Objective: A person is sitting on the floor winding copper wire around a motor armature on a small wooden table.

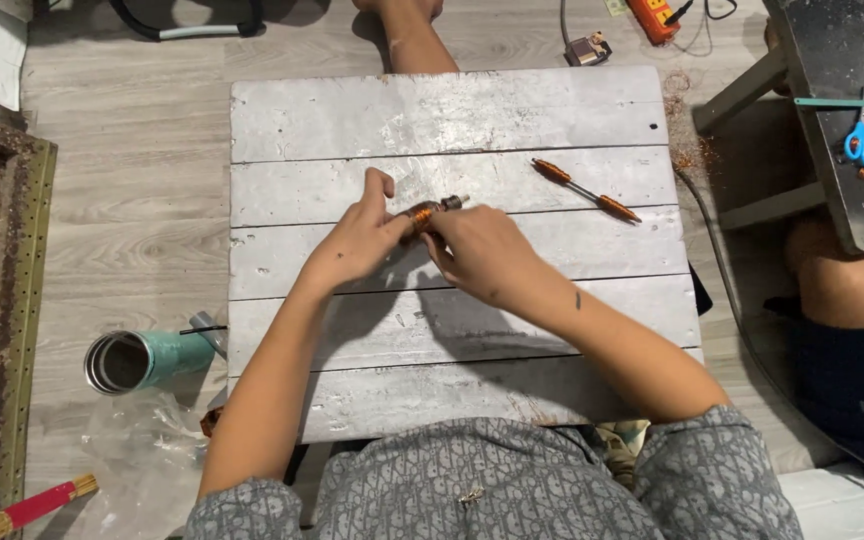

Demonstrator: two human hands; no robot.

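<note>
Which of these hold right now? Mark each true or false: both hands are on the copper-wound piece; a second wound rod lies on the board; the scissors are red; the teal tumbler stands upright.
1. Both the left hand and right hand hold the copper-wound piece: true.
2. A second wound rod lies on the grey plank board: true.
3. The scissors are red: false, blue handles.
4. The teal tumbler stands upright: false, it lies on its side on the floor.

Bright, sharp view; soft shadows underneath.
</note>
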